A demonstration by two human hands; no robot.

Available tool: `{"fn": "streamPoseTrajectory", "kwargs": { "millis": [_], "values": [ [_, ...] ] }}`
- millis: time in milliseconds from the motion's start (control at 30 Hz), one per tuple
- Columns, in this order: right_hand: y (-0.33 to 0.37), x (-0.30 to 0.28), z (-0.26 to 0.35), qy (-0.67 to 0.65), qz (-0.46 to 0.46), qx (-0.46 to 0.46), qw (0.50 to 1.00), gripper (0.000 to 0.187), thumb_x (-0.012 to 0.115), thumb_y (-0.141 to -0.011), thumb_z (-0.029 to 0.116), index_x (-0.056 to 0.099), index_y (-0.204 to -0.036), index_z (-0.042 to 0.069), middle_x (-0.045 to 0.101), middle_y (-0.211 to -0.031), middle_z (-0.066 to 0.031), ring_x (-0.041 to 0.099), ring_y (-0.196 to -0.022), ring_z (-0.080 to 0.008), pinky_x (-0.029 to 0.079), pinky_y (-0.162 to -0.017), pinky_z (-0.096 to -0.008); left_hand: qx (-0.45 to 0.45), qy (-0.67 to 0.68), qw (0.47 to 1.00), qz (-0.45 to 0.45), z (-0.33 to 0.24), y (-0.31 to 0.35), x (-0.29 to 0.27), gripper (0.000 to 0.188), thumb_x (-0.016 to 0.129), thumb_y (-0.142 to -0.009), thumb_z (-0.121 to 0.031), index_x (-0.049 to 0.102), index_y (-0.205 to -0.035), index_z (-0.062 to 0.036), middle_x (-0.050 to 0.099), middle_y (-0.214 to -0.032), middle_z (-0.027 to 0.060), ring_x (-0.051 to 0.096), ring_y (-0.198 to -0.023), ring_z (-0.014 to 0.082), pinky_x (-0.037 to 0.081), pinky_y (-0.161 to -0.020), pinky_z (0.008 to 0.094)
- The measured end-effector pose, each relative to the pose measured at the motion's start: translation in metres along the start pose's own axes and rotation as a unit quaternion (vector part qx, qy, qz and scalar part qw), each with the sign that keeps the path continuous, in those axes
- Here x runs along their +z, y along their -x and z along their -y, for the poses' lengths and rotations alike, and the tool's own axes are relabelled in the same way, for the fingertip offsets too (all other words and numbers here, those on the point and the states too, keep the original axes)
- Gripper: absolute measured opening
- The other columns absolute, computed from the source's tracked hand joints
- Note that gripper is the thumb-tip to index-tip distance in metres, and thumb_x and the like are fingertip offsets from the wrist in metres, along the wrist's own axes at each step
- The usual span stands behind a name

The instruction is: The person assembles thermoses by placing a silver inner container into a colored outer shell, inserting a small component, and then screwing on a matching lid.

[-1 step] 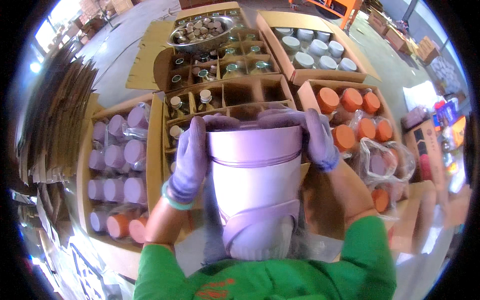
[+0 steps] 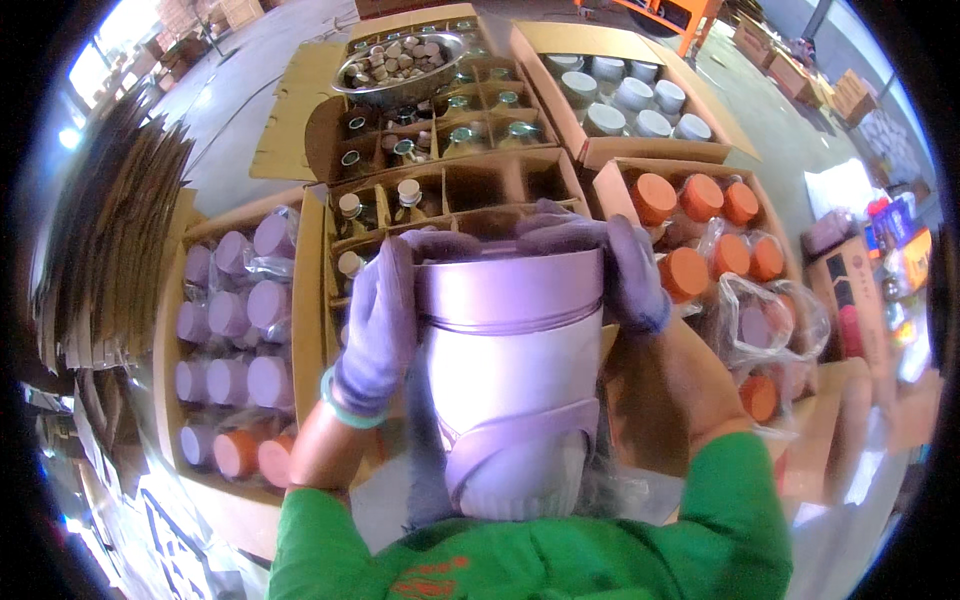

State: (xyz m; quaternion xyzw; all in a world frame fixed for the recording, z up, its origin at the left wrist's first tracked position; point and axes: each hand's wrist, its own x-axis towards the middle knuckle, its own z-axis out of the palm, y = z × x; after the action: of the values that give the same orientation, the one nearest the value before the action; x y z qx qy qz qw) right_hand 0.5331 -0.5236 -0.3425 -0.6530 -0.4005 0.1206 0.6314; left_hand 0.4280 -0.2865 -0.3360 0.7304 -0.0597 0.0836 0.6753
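Note:
A large white jar (image 2: 512, 370) with a wide lavender lid (image 2: 510, 288) and a lavender band slanting round its lower part is close in front of my body. My left hand (image 2: 380, 310), in a lavender-grey glove, grips the lid's left side. On the right side my gloved right hand (image 2: 632, 265) clasps the same lid, its fingers bent over the far edge. Both thumbs lie along the sides. The jar hides part of the divided carton (image 2: 560, 160) beyond it, where several bottles with pale stoppers (image 2: 409, 200) stand in some compartments.
A carton of mostly purple-capped jars (image 2: 228, 313) stands at left, one of orange-capped jars (image 2: 702, 196) at right. Farther off are white-capped jars (image 2: 635, 95) and a metal bowl of stoppers (image 2: 400, 70) on a bottle carton. Flattened cardboard (image 2: 110, 230) is stacked far left.

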Motion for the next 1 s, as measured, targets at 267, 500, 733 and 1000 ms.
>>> {"fn": "streamPoseTrajectory", "kwargs": {
  "millis": [267,500,733,1000],
  "values": [
    [-0.021,-0.003,-0.079,-0.265,-0.028,0.165,0.95,0.04,0.046,-0.103,0.024,0.057,-0.132,-0.001,0.062,-0.13,-0.0133,0.06,-0.117,-0.0236,0.044,-0.106,-0.0346,0.235,-0.101,0.964,0.069,-0.061,-0.006,0.016,0.098,0.012,-0.095,-0.074,0.054,-0.134,0.005,0.059,-0.131,0.0253,0.057,-0.122,0.0376,0.037,-0.11,0.047],
    [-0.011,0.007,0.013,-0.081,0.048,0.019,0.995,0.064,0.036,-0.104,0.05,0.059,-0.13,-0.004,0.061,-0.131,-0.015,0.059,-0.119,-0.022,0.042,-0.107,-0.0362,0.037,-0.013,0.999,0.008,0.003,0.002,-0.009,0.098,0.014,-0.094,-0.075,0.054,-0.132,0.0056,0.061,-0.127,0.0192,0.058,-0.117,0.0279,0.041,-0.107,0.0385],
    [-0.014,0.007,-0.058,-0.263,0.029,0.131,0.955,0.069,0.034,-0.103,0.053,0.058,-0.13,-0.005,0.062,-0.13,-0.0159,0.058,-0.121,-0.0205,0.04,-0.109,-0.0341,0.221,-0.293,0.927,0.078,-0.05,-0.013,0.01,0.105,0.007,-0.092,-0.077,0.06,-0.127,0.0064,0.062,-0.127,0.0233,0.06,-0.118,0.0364,0.042,-0.105,0.0422],
    [-0.022,0.0,0.029,0.092,0.003,-0.125,0.988,0.066,0.021,-0.107,0.05,0.057,-0.135,0.001,0.056,-0.14,-0.0156,0.05,-0.133,-0.0267,0.037,-0.113,-0.0382,-0.143,0.329,0.933,-0.005,0.06,-0.024,-0.029,0.076,0.026,-0.104,-0.057,0.049,-0.137,0.0077,0.057,-0.135,0.0214,0.056,-0.123,0.0321,0.041,-0.11,0.0421]
  ]
}}
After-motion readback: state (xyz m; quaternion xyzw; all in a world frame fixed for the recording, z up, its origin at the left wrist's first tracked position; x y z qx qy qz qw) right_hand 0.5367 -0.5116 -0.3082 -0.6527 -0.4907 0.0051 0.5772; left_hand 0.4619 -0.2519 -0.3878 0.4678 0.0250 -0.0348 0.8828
